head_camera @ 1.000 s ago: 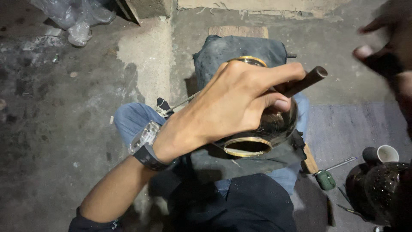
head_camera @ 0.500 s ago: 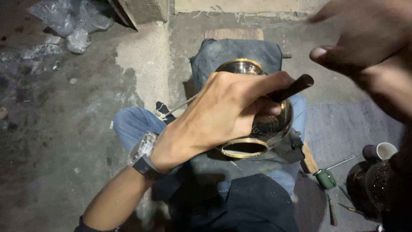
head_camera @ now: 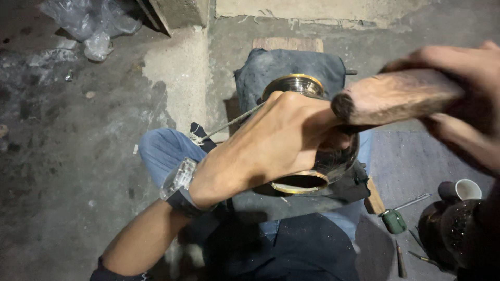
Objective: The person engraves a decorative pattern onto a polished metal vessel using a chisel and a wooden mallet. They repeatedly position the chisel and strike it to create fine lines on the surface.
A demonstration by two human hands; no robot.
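Head view, looking down: one round, shiny brass-rimmed metal vessel lies on a dark cloth across the person's lap, largely hidden by the left hand, which wears one wristwatch and clamps over the vessel's top. The right hand, blurred at the right edge, grips one thick, rough wooden handle raised above the vessel. On the rough concrete floor lie one crumpled plastic bag at the top left corner, and one white cup and one green-handled tool at the lower right

the left hand reaches forward from a bare forearm with a watch at the wrist, fingers curled and closed. the right hand, raised near the camera and blurred, is clenched in a fist.
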